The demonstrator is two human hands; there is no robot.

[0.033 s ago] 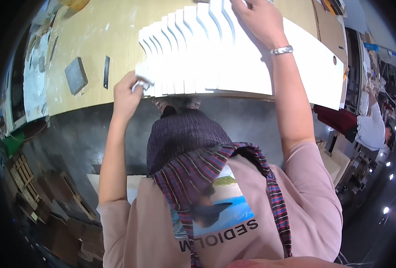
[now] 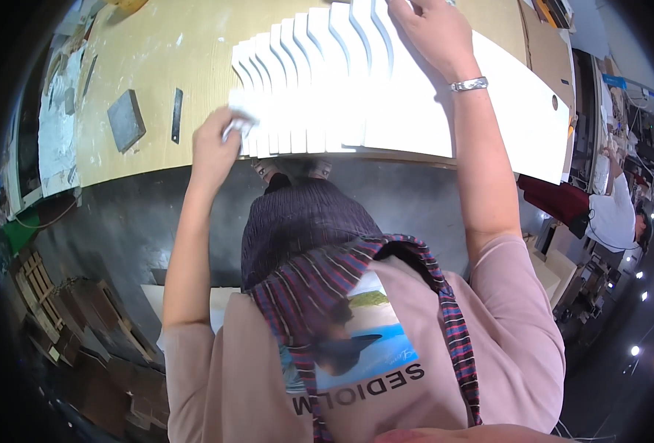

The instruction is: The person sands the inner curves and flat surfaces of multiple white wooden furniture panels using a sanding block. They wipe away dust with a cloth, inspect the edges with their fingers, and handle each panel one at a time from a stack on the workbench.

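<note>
Several white panels with curved edges (image 2: pixel 316 81) lie overlapped like a fan across the table's near half, their near ends by its front edge. My left hand (image 2: pixel 215 144) is closed on a small crumpled white wad (image 2: pixel 240 124), cloth or paper, at the left end of the row. The wad is slightly blurred and overlaps the leftmost panels in the picture. At the far side, my right hand (image 2: pixel 439 37), with a metal bracelet on its wrist, has bent fingers at the edge of a larger white panel (image 2: pixel 489 111). Its fingertips are partly cut off by the picture's top.
On the pale wooden table (image 2: pixel 157 55) lie a grey block (image 2: pixel 126 122) and a thin dark strip (image 2: pixel 176 116), left of the panels. Cardboard (image 2: pixel 547 44) lies at the far right. Another person (image 2: pixel 611 214) is off to the right; wooden pieces (image 2: pixel 94 310) stand at the lower left.
My left hand has moved slightly away from me and to the right, with the white wad still in it. The right hand has shifted only slightly.
</note>
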